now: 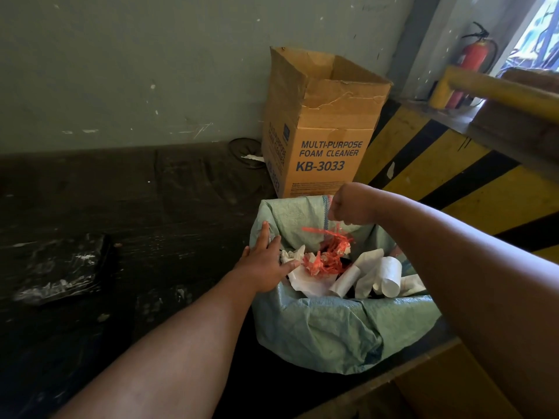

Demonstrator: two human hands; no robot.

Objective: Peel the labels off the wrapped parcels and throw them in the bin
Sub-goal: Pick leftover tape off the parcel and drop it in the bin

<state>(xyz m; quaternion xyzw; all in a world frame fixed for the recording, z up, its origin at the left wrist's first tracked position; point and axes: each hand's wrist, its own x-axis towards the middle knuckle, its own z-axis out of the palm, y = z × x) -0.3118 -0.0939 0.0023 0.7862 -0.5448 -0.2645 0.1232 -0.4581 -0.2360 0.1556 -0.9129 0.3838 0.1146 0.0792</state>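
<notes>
A bin lined with a green woven sack [326,331] stands at the centre right. It holds crumpled white papers [378,276] and red-printed strips [320,264]. My right hand [352,205] is curled into a fist over the bin's far side. A clear label with red print [325,232] dangles from its fingers above the rubbish. My left hand [264,261] rests on the bin's left rim with straight fingers, its thumb reaching inside. A black wrapped parcel [60,267] lies on the dark surface at the left, away from both hands.
A tall open cardboard box [320,125] marked foam cleaner stands behind the bin against the grey wall. A yellow and black striped barrier [423,167] with a yellow rail [499,92] runs along the right. A red fire extinguisher [476,57] hangs at the back right.
</notes>
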